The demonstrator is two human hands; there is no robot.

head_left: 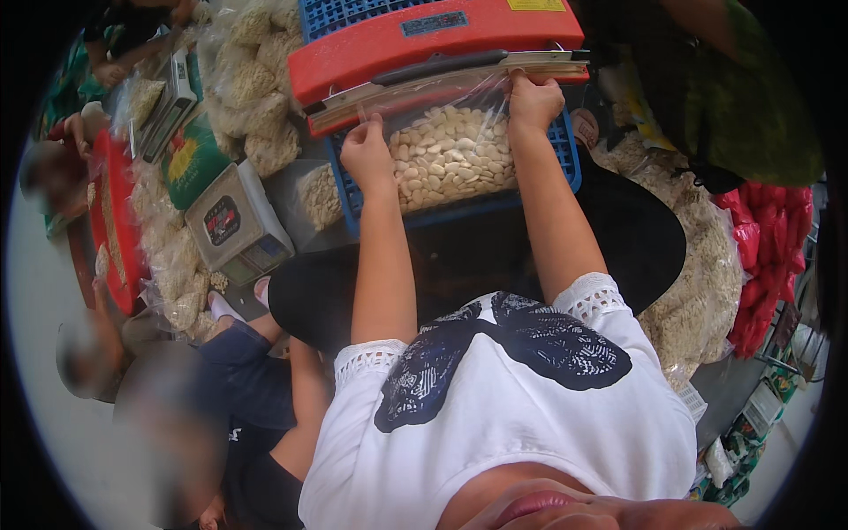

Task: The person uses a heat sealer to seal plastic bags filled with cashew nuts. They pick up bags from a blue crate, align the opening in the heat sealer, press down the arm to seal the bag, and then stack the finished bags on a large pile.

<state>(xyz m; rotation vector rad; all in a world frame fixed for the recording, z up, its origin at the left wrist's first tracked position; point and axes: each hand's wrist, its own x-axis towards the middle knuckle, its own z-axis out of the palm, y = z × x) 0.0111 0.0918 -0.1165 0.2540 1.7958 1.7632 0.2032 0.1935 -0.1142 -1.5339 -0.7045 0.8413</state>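
A clear plastic bag (pixel 455 155) of pale, flat beans or large seeds lies in front of me, its top edge at the jaws of a red heat sealer (pixel 353 66). My left hand (pixel 367 157) pinches the bag's upper left corner. At the upper right corner, my right hand (pixel 533 102) grips the plastic between thumb and fingers, close under the sealer's bar (pixel 442 66). The bag's mouth is partly hidden at the bar. Beneath the bag is a blue plastic crate (pixel 570 168), which also shows behind the sealer.
Left of the crate are another filled bag (pixel 319 196), a weighing scale (pixel 234 216) and piled filled bags (pixel 256 88). Several people sit nearby, some around a red tray (pixel 115 221). On the right lie a heap of pale bags (pixel 698 265) and red packages (pixel 767 256).
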